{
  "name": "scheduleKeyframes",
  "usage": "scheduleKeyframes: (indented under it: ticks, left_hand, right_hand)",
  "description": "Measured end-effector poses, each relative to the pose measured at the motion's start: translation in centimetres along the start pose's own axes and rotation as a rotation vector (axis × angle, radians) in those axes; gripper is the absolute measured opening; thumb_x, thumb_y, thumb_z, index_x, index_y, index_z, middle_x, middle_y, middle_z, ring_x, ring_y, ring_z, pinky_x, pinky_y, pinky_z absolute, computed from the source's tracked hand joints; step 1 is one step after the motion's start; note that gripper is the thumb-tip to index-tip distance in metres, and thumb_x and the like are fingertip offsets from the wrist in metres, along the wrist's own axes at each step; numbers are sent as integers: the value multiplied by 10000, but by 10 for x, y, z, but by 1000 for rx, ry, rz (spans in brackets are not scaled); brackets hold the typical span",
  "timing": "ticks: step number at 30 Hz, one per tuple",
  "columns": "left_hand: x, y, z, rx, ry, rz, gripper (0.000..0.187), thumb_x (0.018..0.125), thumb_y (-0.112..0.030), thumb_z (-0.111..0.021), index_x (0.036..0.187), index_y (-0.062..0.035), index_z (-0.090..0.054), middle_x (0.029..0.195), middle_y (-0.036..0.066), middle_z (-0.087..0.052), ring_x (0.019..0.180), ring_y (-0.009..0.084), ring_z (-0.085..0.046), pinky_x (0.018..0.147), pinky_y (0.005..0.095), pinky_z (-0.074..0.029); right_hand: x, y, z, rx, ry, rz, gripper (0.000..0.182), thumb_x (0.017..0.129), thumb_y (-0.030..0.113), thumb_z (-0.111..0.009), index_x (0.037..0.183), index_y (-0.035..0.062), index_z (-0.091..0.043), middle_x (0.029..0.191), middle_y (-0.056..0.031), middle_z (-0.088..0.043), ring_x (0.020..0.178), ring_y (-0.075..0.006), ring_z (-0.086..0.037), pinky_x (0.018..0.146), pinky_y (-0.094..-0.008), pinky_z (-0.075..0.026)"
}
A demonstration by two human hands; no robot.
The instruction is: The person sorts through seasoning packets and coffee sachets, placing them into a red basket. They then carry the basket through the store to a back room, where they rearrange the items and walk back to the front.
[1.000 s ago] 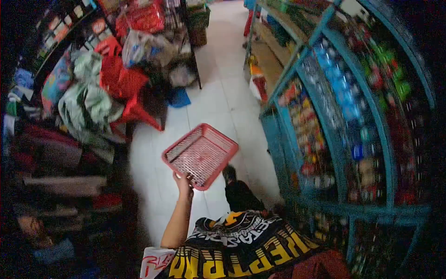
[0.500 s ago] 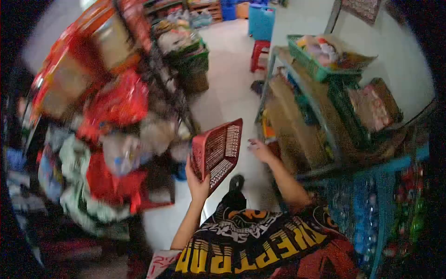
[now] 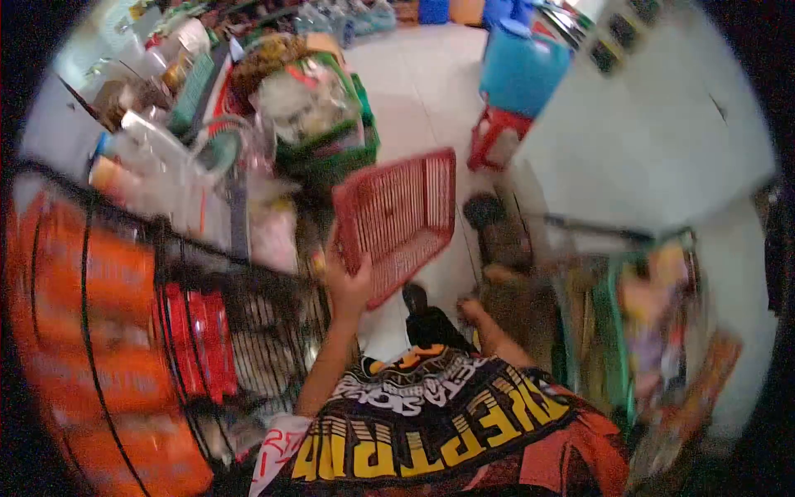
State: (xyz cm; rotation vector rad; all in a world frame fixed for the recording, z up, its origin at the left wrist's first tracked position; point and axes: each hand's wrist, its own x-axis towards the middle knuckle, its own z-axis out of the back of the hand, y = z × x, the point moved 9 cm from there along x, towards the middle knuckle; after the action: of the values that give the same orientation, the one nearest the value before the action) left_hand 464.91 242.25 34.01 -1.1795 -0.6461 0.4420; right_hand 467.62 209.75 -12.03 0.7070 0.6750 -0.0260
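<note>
A red plastic basket (image 3: 393,217) with slotted sides is tilted up in front of me, its inside turned partly toward the right, and nothing shows in it. My left hand (image 3: 348,286) is closed on its lower left rim, thumb over the edge. Low on the right, near my shirt front, my right hand (image 3: 470,313) is apart from the basket. Motion blur smears its fingers, and I see nothing held in it.
On the left, a black wire rack (image 3: 87,282) holds orange and red packs. Beyond it are green baskets (image 3: 335,157) of bagged goods. A red stool (image 3: 497,137) under a blue container (image 3: 526,70) stands ahead right. Blurred goods line the right side.
The view has moved forward along the aisle, past the earlier shelves. The basket stays in my left hand, now slightly higher in view. My right hand has dropped closer to my body.
</note>
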Motion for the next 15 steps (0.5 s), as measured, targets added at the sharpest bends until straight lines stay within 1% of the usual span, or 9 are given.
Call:
scheduleKeyframes:
  ticks: [1,2,3,4,5,8,10,14,15]
  left_hand:
    - [39,21,-21,-20,49,-52,643,677,20,-543,1243,-68,-252,1198,154,-342,1064,234,-399,874,318,-350]
    - [71,33,-31,-16,118,-79,636,675,25,-542,1239,-71,-266,1184,156,-358,1065,226,-400,868,312,-357]
    - [103,33,-36,99,125,9,617,666,33,-543,1223,-58,-294,1139,148,-399,1042,214,-423,847,302,-375]
    - [88,-29,3,85,106,-34,617,666,33,-543,1223,-58,-294,1139,148,-399,1042,214,-423,847,302,-375]
    - [130,-20,-5,0,102,39,612,665,37,-542,1219,-57,-300,1123,140,-410,1032,211,-432,843,297,-377]
    - [217,-3,-1,-87,-19,117,579,676,40,-540,1200,-37,-308,1087,116,-431,979,202,-470,823,288,-388]
    - [283,32,-21,-263,-143,125,562,686,37,-540,1188,-13,-291,1067,109,-443,932,191,-490,802,284,-399]
    - [391,114,-66,-253,-277,266,548,689,20,-548,1169,-12,-285,1062,112,-443,913,185,-501,800,293,-396]
    - [423,144,-90,-429,-281,269,557,673,19,-563,1161,-16,-296,1053,115,-444,911,187,-495,809,300,-390]
  right_hand:
    - [55,34,4,-475,-131,341,385,742,264,-562,1067,78,-475,965,-77,-551,829,-204,-542,637,-373,-455]
    - [90,64,20,-459,-115,367,385,742,264,-562,1067,78,-475,965,-77,-551,829,-204,-542,637,-373,-455]
    - [114,61,25,-196,175,98,375,745,262,-559,1060,75,-477,964,-81,-548,807,-205,-548,623,-357,-458]
    - [59,80,50,55,392,-145,366,748,260,-555,1053,72,-479,964,-86,-546,785,-206,-554,609,-342,-461]
    - [81,133,79,41,421,-140,366,748,260,-555,1053,72,-479,964,-86,-546,785,-206,-554,609,-342,-461]
    - [106,286,169,138,317,-192,371,750,255,-554,1059,67,-475,966,-87,-544,696,-181,-558,535,-287,-460]
    - [201,332,202,215,260,-18,373,709,254,-597,1041,109,-509,735,-93,-567,514,-157,-525,416,-286,-431]
    - [327,394,257,306,165,58,348,716,237,-588,1033,114,-510,739,-71,-580,510,-166,-532,389,-282,-404]
    - [347,390,259,287,171,-17,359,740,255,-557,1062,112,-484,845,-67,-566,554,-179,-540,446,-303,-406]
